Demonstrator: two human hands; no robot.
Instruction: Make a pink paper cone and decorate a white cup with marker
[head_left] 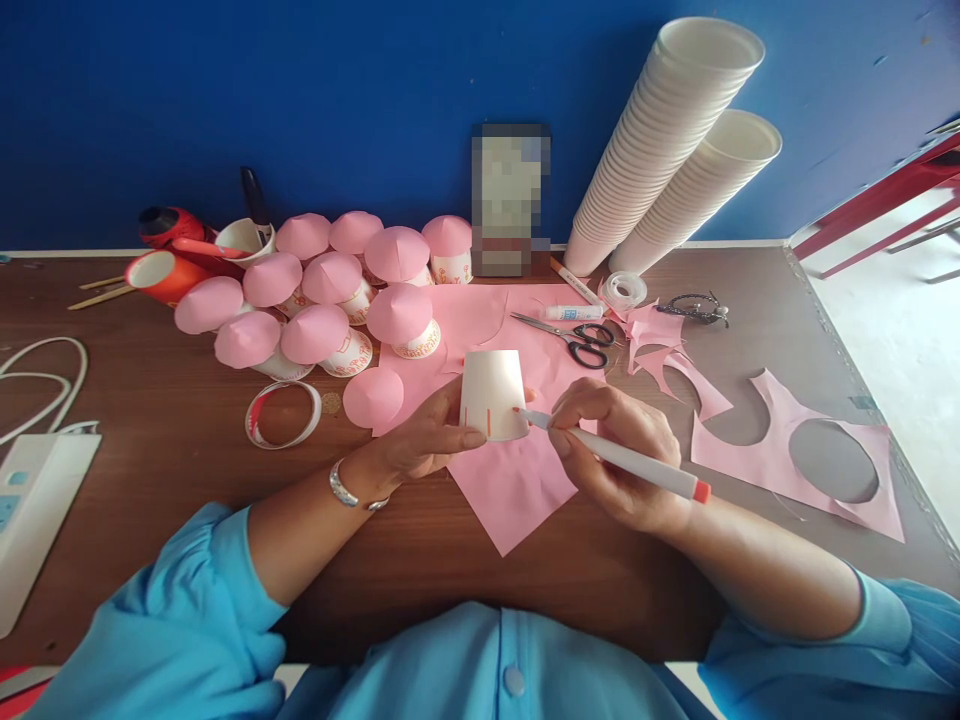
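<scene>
My left hand (431, 435) grips a white paper cup (493, 385), held upside down with its wider rim toward me. Short orange-red strokes mark the cup near that rim. In my right hand (619, 450) is a white marker pen (637, 464) with a red-orange end, its tip at the right side of the cup. Beneath both hands lies pink paper (517, 500). A loose pink paper cone (373, 398) rests just left of my left hand. Beyond it stand several drawn-on cups topped with pink cones (399, 313).
Black-handled scissors (585, 345), a glue stick (574, 312) and a tape roll (624, 289) lie beyond my right hand. Two tall cup stacks (667, 130) lean at the blue wall. Cut pink scraps (802, 425) lie right; a power strip (45, 510) sits left, near a white ring (283, 414).
</scene>
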